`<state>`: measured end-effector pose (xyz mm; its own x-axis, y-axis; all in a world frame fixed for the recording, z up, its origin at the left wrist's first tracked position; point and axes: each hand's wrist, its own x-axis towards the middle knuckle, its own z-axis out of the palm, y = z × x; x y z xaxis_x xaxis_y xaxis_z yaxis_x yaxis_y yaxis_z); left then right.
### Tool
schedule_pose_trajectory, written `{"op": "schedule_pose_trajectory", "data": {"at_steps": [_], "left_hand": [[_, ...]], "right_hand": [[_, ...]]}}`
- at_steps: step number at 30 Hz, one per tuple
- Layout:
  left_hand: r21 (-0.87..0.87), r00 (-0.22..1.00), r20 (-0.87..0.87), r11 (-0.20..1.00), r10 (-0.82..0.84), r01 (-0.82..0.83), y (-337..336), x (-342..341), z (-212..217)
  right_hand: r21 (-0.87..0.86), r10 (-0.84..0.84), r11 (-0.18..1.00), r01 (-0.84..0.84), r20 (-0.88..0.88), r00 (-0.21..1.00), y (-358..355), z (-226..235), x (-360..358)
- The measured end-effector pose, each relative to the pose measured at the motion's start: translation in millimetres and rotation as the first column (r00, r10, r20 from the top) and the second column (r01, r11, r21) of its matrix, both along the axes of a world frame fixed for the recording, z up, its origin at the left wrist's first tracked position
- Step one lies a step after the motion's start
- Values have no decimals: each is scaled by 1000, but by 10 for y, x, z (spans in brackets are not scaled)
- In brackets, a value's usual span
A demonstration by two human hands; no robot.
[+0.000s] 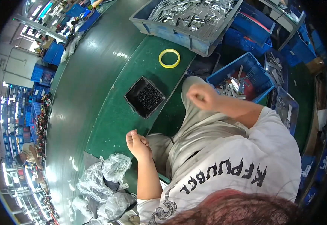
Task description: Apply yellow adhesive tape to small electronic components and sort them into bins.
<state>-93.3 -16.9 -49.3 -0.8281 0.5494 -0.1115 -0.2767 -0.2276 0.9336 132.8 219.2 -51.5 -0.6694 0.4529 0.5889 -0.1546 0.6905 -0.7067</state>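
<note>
1. Left hand [138,144]: fingers curled into a loose fist at the near edge of the green work surface [114,108]; whether anything small sits inside the curl cannot be told.
2. Right hand [203,96]: clenched into a fist, raised over the lap, just beside the rim of the blue crate [246,77]; what it encloses, if anything, is hidden.
3. Black tray [144,96]: square, shallow, rigid-walled, filled with small dark screw-like parts; turned so one corner points toward the person; it lies mid-surface, nearer the right edge, well apart from the left hand.
4. Yellow tape ring [169,58]: flat, thin, glossy hoop; lies near the far right corner of the surface, just before the grey crate [186,22].
5. Grey crate: ribbed plastic, heaped with shiny flat metal strips; blue crate holds similar strips, long axes mixed.
6. Crumpled clear plastic bags [103,183]: wrinkled film, at the near left corner, close beside the left forearm.
7. Open room: bare green mat between tray and left hand; the smooth belt [77,93] runs along the left edge.
</note>
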Motion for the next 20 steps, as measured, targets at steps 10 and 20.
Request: {"op": "schedule_pose_trajectory", "data": {"at_steps": [10,20], "left_hand": [[-21,979,-202,1000,-11,7,-79,-62,49],[-39,959,-270,996,-85,78,-89,-197,-151]], "right_hand": [[676,-841,535,507,484,242,2408,1268,-54],[727,-852,515,454,493,177,2898,995,-171]]}}
